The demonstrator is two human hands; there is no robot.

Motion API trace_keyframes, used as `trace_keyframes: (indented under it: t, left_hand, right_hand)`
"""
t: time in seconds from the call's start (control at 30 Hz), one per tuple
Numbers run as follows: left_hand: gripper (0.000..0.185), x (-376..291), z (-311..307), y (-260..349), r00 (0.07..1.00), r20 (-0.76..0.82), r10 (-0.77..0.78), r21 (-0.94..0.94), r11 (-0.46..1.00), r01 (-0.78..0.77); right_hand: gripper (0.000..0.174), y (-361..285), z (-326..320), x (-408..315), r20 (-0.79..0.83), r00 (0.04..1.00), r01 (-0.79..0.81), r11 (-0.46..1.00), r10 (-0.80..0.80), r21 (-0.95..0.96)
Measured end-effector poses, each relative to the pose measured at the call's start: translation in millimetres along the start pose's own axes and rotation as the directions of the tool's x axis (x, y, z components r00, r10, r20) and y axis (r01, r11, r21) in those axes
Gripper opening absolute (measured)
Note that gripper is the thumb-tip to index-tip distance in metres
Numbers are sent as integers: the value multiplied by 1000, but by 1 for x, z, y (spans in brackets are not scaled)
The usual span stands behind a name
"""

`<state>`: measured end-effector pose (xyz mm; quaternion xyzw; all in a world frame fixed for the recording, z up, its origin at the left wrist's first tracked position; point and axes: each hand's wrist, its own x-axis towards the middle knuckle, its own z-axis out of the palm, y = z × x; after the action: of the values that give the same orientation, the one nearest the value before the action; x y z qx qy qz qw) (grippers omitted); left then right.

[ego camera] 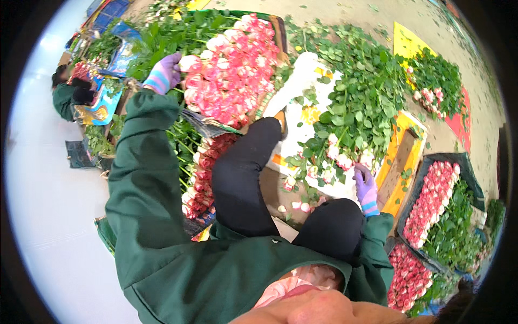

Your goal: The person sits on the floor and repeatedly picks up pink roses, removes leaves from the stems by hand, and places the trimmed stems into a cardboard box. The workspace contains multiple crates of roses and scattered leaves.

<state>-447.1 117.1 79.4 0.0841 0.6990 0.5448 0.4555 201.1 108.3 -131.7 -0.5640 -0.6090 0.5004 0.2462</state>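
My left hand (164, 75), in a purple knitted glove with blue stripes, is at the left edge of a large pile of pink and white roses (232, 75). Its fingers are curled behind the bloom of one pale pink rose (190, 63); the stem is mostly hidden. Near my right knee, my right hand (366, 190), in a matching glove, has its fingertips against the white-pink rose heads (344, 161) of a loose leafy heap (360, 93). Whether it grips a stem is not visible. That heap lies on a white sheet (297, 121) with orange print.
Rows of packed roses (431, 202) in dark wraps lie at the right. More roses (202, 178) lie beside my left leg. A yellow frame-like piece (398, 162) borders the heap. Petals (301, 206) lie on the floor. Another person (64, 97) sits at the far left.
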Motion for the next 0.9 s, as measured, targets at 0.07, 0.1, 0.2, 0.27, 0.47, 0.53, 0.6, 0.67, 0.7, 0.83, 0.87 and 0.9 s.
trace_keyframes:
  t: [0.07,0.1,0.2,0.27,0.47,0.53,0.6,0.67,0.7,0.83,0.87,0.9]
  left_hand:
    - [20,11,-13,-4,983,99,-152,-56,986,158]
    - [17,3,2,-13,997,61,-45,-2,999,46]
    - [20,30,-35,-20,975,155,161,-42,987,-156]
    - [49,14,-48,-21,871,180,457,334,804,-491]
    - [56,-121,91,-56,616,166,770,396,520,-757]
    - [57,-153,121,-85,575,287,767,333,483,-810]
    - [58,-179,162,-119,627,376,682,269,568,-778]
    - [58,-198,196,-146,658,421,624,239,624,-744]
    - [58,-204,212,-157,688,434,582,223,670,-708]
    - [55,-211,277,-184,554,619,556,244,534,-809]
    - [56,-205,284,-189,434,684,586,158,461,-873]
    - [56,-200,284,-195,329,722,609,94,385,-918]
  right_hand:
    - [25,39,-2,-6,-34,999,3,998,-5,-61]
    - [25,41,-6,-10,-16,993,-117,993,117,-16]
    - [25,66,-10,8,-34,999,12,992,-16,-122]
    - [26,46,-14,26,-69,993,-88,995,92,55]
    - [38,50,-29,107,-290,921,-288,956,260,-56]
    - [75,23,0,136,-268,947,-288,834,176,-470]
    - [99,-11,23,158,-253,917,-398,700,307,-593]
    - [108,-18,43,179,-305,892,-448,555,334,-701]
    - [111,-15,52,189,-315,888,-452,508,336,-733]
    - [93,16,71,207,-337,911,-412,488,238,-770]
    - [88,24,65,210,-348,901,-433,564,258,-704]
    - [85,11,53,213,-253,871,-489,689,421,-535]
